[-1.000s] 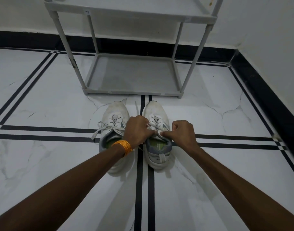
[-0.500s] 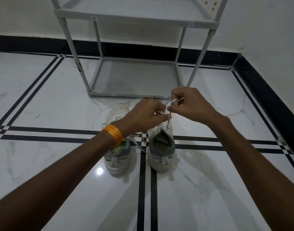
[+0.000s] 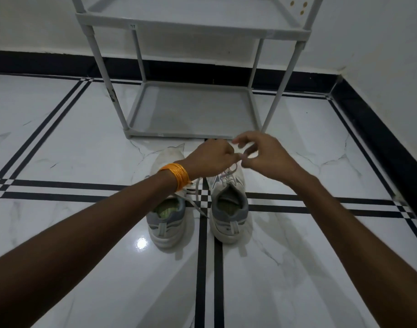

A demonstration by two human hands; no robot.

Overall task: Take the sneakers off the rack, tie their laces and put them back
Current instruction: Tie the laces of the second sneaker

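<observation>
Two white sneakers with grey heels stand side by side on the floor, heels toward me: the left sneaker (image 3: 166, 216) and the right sneaker (image 3: 228, 209). Loose white laces (image 3: 197, 200) trail between them. My left hand (image 3: 210, 158), an orange bangle on its wrist, is closed on the right sneaker's lace above its toe. My right hand (image 3: 262, 156) meets it fingertip to fingertip, pinching the same lace while its other fingers spread. The hands hide the knot. The grey rack (image 3: 191, 110) stands just beyond the shoes with both visible shelves bare.
The floor is glossy white marble (image 3: 72, 143) with black inlay stripes crossing under the shoes. White walls with a black skirting (image 3: 373, 129) form a corner at the back right.
Both hands rose from the right sneaker's tongue, drawing its lace up and forward. My right hand has since spread its outer fingers and come against the left hand. The view tilted up slightly.
</observation>
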